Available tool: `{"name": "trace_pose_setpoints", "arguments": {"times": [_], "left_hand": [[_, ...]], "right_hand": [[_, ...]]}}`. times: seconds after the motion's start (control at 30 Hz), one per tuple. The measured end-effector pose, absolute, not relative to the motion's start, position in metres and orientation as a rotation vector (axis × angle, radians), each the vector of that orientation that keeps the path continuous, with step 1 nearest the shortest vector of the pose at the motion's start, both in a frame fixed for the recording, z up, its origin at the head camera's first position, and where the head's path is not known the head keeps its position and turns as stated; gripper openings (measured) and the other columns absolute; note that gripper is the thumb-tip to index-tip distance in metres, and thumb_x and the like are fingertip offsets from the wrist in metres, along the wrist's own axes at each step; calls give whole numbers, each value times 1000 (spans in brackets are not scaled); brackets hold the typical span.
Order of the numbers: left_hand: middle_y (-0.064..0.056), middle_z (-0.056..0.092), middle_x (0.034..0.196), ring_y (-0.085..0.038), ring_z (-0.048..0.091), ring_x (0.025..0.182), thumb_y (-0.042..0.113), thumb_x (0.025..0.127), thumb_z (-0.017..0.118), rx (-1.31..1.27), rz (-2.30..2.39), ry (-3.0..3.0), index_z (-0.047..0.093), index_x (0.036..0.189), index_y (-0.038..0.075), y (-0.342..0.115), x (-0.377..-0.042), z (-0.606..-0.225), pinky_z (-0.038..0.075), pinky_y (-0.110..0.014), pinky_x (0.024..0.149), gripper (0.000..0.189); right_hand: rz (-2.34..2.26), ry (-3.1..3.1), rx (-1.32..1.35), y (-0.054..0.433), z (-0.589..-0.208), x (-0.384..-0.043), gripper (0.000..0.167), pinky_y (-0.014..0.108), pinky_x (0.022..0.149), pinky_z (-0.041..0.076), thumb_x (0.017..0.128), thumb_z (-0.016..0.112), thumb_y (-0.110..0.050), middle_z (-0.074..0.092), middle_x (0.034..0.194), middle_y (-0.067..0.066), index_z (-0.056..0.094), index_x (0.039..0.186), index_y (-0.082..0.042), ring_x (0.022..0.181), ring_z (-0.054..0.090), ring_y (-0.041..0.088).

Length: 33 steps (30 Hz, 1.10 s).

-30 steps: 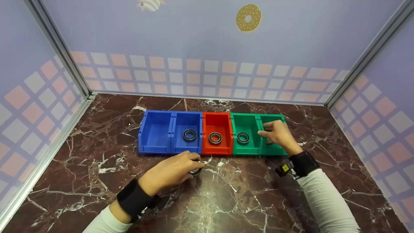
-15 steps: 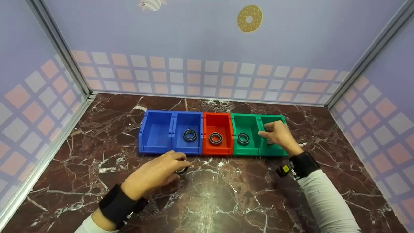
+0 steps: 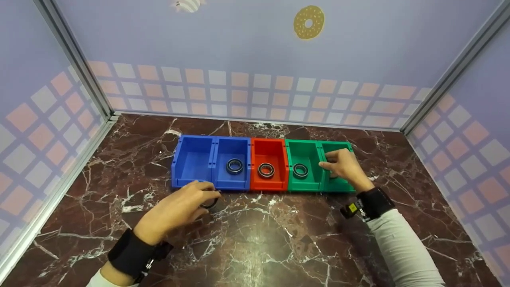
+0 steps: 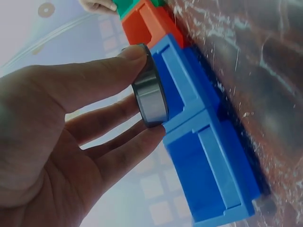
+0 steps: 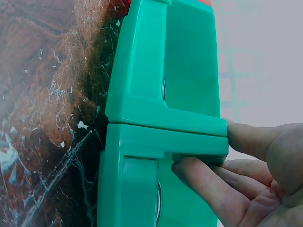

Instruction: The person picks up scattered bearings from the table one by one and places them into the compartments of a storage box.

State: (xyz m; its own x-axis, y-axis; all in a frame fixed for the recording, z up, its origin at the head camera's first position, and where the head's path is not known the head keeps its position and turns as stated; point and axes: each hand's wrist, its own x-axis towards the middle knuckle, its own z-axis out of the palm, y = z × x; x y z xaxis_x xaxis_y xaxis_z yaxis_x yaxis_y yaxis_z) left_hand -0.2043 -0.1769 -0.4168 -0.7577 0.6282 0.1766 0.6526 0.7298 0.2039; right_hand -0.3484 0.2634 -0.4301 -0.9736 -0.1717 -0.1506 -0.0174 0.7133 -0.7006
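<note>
My left hand [image 3: 177, 209] pinches a ball bearing [image 4: 154, 99] between thumb and fingers, in front of the far-left blue bin [image 3: 194, 161]. In the left wrist view that bearing stands edge-on, apart from the bins. My right hand [image 3: 344, 166] grips the wall between the two green bins, thumb on its rim and a finger inside the far-right green bin [image 5: 137, 189]. Other bearings lie in the right blue bin [image 3: 234, 166], the red bin [image 3: 266, 170] and the left green bin [image 3: 300, 171]. A shiny curved edge [image 5: 159, 203] shows in the far-right green bin, mostly hidden.
The bins stand side by side in one row on a dark red marbled table [image 3: 271, 243]. A pale purple back wall [image 3: 239, 48] with printed squares rises behind them. Side panels [image 3: 474, 119] with metal corner posts close off left and right.
My left hand has moved left with the bearing, from in front of the right blue bin to the far-left blue bin. My right hand has stayed at the green bins.
</note>
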Motion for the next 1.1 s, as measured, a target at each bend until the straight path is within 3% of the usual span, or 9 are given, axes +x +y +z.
{"name": "trace_pose_setpoints", "arguments": {"times": [0.63,1.1], "left_hand": [[-20,65,121,-37,63,107,1,76,79,-1001,-359,-2776,68,122,2,-193,-222,-404,54,-50,94,48],[-21,65,120,-39,61,111,2,79,79,-956,-339,-2767,68,123,1,-200,-242,-396,51,-51,97,45]], "right_hand": [[-1101,2741,-158,263,-430,-349,59,38,80,62,96,65,-19,51,139,35,44,144,8,112,65,42],[-1122,2705,-160,264,-429,-348,59,37,84,61,96,64,-19,50,142,33,43,145,5,118,62,41]]}}
